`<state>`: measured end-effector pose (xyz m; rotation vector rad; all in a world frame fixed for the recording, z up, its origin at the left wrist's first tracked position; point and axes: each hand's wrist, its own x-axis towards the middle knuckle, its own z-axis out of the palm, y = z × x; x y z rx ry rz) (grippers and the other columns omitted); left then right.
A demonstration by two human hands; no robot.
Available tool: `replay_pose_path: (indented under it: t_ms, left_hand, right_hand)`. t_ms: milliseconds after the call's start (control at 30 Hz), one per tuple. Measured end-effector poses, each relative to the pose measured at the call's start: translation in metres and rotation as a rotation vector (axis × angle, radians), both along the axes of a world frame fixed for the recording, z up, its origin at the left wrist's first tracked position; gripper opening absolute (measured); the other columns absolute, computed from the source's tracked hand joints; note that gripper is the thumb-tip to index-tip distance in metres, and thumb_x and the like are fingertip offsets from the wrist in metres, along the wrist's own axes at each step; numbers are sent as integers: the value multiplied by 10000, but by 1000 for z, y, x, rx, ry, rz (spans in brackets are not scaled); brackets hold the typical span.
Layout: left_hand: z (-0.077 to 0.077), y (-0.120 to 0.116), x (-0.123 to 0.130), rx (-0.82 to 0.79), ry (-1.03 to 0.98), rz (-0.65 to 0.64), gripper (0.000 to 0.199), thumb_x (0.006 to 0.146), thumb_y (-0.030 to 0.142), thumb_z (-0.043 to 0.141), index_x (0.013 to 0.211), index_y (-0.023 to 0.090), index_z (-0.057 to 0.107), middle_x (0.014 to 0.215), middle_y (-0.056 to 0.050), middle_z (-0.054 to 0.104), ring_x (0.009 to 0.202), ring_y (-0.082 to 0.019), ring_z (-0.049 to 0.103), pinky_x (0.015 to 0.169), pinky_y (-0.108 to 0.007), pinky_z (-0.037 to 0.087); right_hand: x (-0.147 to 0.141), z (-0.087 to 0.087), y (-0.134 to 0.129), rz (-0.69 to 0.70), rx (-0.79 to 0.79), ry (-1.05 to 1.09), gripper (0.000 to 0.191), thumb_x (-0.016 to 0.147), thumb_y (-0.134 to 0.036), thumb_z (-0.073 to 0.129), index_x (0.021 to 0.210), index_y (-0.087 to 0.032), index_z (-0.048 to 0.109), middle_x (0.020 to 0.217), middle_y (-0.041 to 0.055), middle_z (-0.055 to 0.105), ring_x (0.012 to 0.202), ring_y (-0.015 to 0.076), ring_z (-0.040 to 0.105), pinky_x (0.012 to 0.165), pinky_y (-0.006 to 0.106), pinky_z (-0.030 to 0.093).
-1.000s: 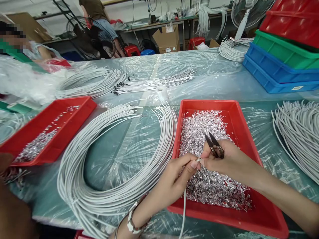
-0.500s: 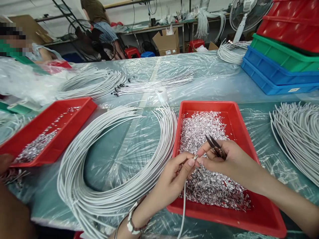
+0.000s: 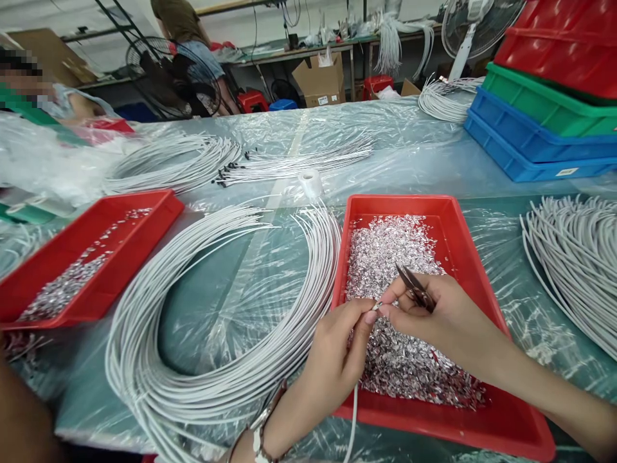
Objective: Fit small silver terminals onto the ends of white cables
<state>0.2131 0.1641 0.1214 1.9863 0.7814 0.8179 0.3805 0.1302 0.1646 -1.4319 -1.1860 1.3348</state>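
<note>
My left hand (image 3: 340, 341) pinches the end of a white cable (image 3: 354, 418), which hangs down toward the front edge. My right hand (image 3: 429, 308) has its thumb and forefinger at the same cable tip and also holds dark scissors (image 3: 413, 284), blades pointing up and left. Both hands meet over a red tray (image 3: 470, 257) of small silvery scraps (image 3: 390, 251). The exact detail at the cable tip is too small to tell. Left of the tray lies a large coil of white cables (image 3: 144, 334).
Another red tray (image 3: 130, 247) with scraps is at left, near a person's arm (image 3: 24, 411). A grey cable coil (image 3: 578, 257) lies at right, below stacked crates (image 3: 540, 138). A white roll (image 3: 311, 183) stands behind the large coil.
The back of my left hand has turned a little more upward and its fingers have shifted slightly at the cable tip. The view has moved slightly. The arm at the far left has lowered.
</note>
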Motion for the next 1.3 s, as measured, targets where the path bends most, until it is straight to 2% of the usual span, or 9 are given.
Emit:
replay_pose_path:
  t_ms: [167,300,533,833,1067,1200,1300]
  left_hand:
    - [1,-1,0,7,9,14,176,980,185,410,976,181,586,778,-17,613,651,-125,528,586,-243,366]
    - [1,-1,0,-54,1,3,190,988,210,394,947,177,577,767,-13,596,636,-123,506,568,-243,342]
    - [1,0,0,-334,-75,-66,274,1001,302,385,779,177,487,638,39,420,571,-98,373,535,-230,291]
    - [2,6,2,-696,-268,-219,299,980,362,428,749,177,475,611,47,400,541,-90,435,534,-221,384]
    - [1,8,1,-865,-329,-303,287,973,351,445,744,179,468,594,64,378,448,-51,393,465,-204,304]
    - [0,8,0,-985,-425,-383,255,963,350,473,777,177,493,573,78,294,441,-52,259,431,-209,196]
    - [1,6,1,-1011,-441,-357,275,958,378,477,771,177,492,550,78,287,456,-66,214,440,-228,170]
  right_hand:
    - [-4,-2,-2,-34,6,-60,68,805,-204,579,743,-187,554,574,-74,266,526,104,238,472,246,195]
    - [-6,-5,-4,-41,59,-139,84,799,-196,563,721,-200,532,548,-82,240,508,108,228,465,253,208]
    - [-7,-4,-3,-34,63,-117,97,801,-181,565,714,-196,525,541,-87,241,508,105,230,462,249,207]
    - [-4,-3,-6,-32,13,-35,81,814,-181,584,744,-198,545,545,-84,270,504,103,253,463,234,241]
    - [-4,2,-5,-17,0,-33,70,807,-178,580,738,-187,566,560,-75,307,523,101,273,469,236,238]
    - [-3,6,-5,1,9,-3,89,801,-170,581,714,-184,566,557,-76,301,520,98,266,460,238,224]
    - [-2,7,-4,15,19,10,103,806,-168,578,706,-183,556,561,-75,303,521,98,268,464,238,232]
